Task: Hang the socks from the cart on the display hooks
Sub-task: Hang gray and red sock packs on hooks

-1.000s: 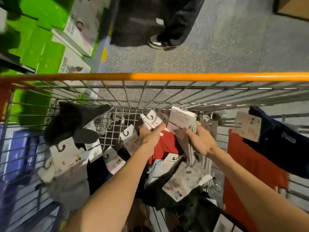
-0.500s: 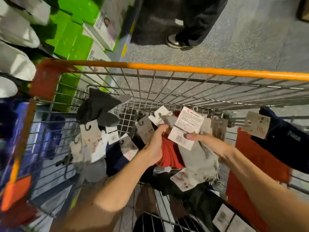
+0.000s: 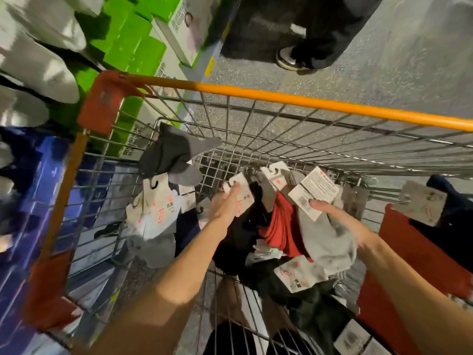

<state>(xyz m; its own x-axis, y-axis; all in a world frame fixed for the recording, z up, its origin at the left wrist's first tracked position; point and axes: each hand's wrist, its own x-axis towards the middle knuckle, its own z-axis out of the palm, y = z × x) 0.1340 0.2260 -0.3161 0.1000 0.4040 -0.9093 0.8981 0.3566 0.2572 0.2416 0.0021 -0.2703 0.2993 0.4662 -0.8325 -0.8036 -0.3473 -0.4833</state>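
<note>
A wire cart (image 3: 294, 134) with an orange rim holds a heap of carded socks: black, red (image 3: 282, 226) and grey pairs. My left hand (image 3: 225, 203) reaches into the heap and grips the white hang card of a black sock pack (image 3: 242, 198). My right hand (image 3: 340, 221) holds a light grey sock pack (image 3: 325, 239), thumb on its white label card. More grey socks (image 3: 174, 155) and white carded packs (image 3: 158, 208) hang over the cart's left wall. White socks on the display (image 3: 38, 65) show at the top left, blurred.
Green boxes (image 3: 135, 44) sit on the shelf left of the cart. A person's dark trousers and shoe (image 3: 294, 57) stand on the grey floor beyond the cart. A red panel (image 3: 419, 254) and a dark navy sock pack (image 3: 450, 216) hang at the cart's right side.
The view has swung left and down, bringing the shelf and white socks into sight. My left hand took hold of a card; my right hand lifted the grey pack a little.
</note>
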